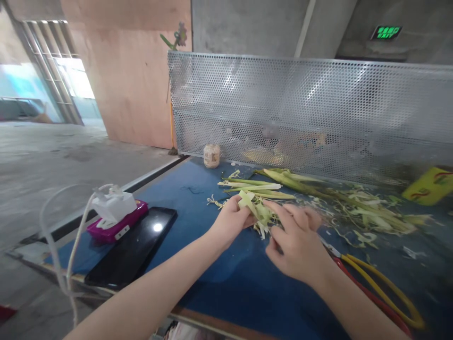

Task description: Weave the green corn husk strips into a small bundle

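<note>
My left hand (pixel 233 217) is closed around a folded pale green husk-like leaf (pixel 261 211), with frayed strips hanging beneath it. From the other side my right hand (pixel 296 238) reaches in, its index finger against the leaf. The right thumb stands apart from that finger, and the other fingers are half bent and a little blurred. Just beyond the left hand are a short braided strand (pixel 214 202) and several long green-white leaf pieces (pixel 253 185). Scissors (pixel 354 264) with one yellow and one red handle lie under my right forearm, partly hidden.
Blue table (pixel 215 293) holds a black phone (pixel 132 250) and a magenta power strip (pixel 116 226) with a white plug and cable at left. A twine roll (pixel 211 156) stands near the perforated metal screen (pixel 300 108). Leaf scraps (pixel 371 212) and a yellow packet (pixel 429 185) lie at right.
</note>
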Tool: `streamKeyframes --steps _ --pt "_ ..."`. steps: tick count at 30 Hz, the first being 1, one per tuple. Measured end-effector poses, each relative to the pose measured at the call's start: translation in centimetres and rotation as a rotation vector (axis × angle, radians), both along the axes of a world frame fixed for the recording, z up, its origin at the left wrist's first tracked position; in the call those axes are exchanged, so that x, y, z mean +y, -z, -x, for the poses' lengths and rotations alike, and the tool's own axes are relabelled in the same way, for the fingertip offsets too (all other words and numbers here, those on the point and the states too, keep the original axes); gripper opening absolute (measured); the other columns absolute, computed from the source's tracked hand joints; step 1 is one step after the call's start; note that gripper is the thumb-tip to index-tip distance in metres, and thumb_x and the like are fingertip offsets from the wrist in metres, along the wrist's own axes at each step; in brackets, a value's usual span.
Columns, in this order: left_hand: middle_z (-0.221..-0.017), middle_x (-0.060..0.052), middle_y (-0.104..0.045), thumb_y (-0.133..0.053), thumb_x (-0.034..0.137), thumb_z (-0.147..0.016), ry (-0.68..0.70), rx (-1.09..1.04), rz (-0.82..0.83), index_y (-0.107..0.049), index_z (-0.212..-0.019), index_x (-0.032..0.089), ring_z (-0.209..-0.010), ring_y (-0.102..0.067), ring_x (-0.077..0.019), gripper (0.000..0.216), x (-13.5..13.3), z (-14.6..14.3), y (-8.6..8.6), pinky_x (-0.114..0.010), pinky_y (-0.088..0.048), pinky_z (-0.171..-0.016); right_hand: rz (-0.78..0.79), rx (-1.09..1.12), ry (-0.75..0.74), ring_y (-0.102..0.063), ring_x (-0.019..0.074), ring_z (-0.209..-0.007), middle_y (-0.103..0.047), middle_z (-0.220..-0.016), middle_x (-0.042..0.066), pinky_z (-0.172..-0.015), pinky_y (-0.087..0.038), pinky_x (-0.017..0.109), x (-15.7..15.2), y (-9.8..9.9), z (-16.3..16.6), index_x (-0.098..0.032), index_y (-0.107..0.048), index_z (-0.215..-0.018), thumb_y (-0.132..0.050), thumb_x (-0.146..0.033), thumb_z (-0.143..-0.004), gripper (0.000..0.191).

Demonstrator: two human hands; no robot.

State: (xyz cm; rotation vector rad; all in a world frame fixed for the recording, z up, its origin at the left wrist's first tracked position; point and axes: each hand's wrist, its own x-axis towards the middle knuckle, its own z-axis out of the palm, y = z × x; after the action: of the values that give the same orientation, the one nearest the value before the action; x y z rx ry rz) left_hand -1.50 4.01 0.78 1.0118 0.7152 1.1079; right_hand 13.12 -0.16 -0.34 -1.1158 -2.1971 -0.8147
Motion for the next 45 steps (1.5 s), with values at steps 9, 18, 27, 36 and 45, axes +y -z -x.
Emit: streamKeyframes --steps 9,18,27,36,45 --pt "-0.082 -0.002 -0.064 -0.051 0.012 -0.073 0.057 0.112 -0.124 -0.058 -0.088 0.016 -0.077 -0.061 -0.0141 0.017 0.0 -0.1 0.4 -0.03 -0.047 -0.075 0.046 0.26 -0.036 -0.046 0.0298 -0.101 -0.056 -0.109 0.01 -0.083 -0.031 0.049 -0.2 -1.0 -0.6 -0.018 -0.051 -0.059 -0.054 -0.025 -0.076 0.019" --pt "-0.089 -0.002 -0.062 -0.054 0.003 -0.065 0.152 0.27 -0.272 -0.059 -0.088 0.016 -0.093 -0.053 -0.0183 0.028 -1.1 -0.6 1.4 -0.031 -0.038 -0.088 0.145 0.413 -0.093 -0.048 0.0242 -0.094 -0.056 -0.1 0.005 -0.082 -0.035 0.042 -0.3 -0.9 0.3 -0.022 -0.058 -0.063 -0.06 -0.024 -0.075 0.012" --pt "-0.073 0.002 -0.06 -0.062 0.018 -0.07 0.238 0.098 -0.044 -0.059 -0.078 0.015 -0.072 -0.058 -0.0113 0.01 -1.3 -0.7 0.4 -0.025 -0.047 -0.074 0.142 0.647 -0.04 -0.051 0.0232 -0.09 -0.056 -0.096 0.006 -0.081 -0.036 0.042 0.5 -0.9 -0.4 -0.021 -0.053 -0.062 -0.052 -0.023 -0.076 0.014" --pt "-0.07 -0.007 -0.068 -0.051 0.007 -0.078 0.114 -0.028 0.16 -0.058 -0.091 0.01 -0.061 -0.065 -0.0122 0.015 -1.0 0.1 -1.3 -0.03 -0.047 -0.078 0.114 0.548 -0.135 -0.048 0.0149 -0.061 -0.05 -0.06 0.001 -0.062 -0.037 0.029 0.0 -1.2 -1.1 -0.019 -0.046 -0.058 -0.046 -0.02 -0.081 0.023" --pt "-0.056 -0.002 -0.062 -0.043 0.0 -0.079 0.023 -0.042 0.194 -0.058 -0.094 0.007 -0.045 -0.055 -0.0061 0.022 -0.7 0.3 -1.5 -0.022 -0.048 -0.063 0.997 0.797 -0.093 -0.042 0.0095 -0.043 -0.049 -0.049 -0.002 -0.043 -0.031 0.022 0.2 -1.5 -0.2 -0.017 -0.063 -0.067 -0.041 -0.04 -0.084 0.036"
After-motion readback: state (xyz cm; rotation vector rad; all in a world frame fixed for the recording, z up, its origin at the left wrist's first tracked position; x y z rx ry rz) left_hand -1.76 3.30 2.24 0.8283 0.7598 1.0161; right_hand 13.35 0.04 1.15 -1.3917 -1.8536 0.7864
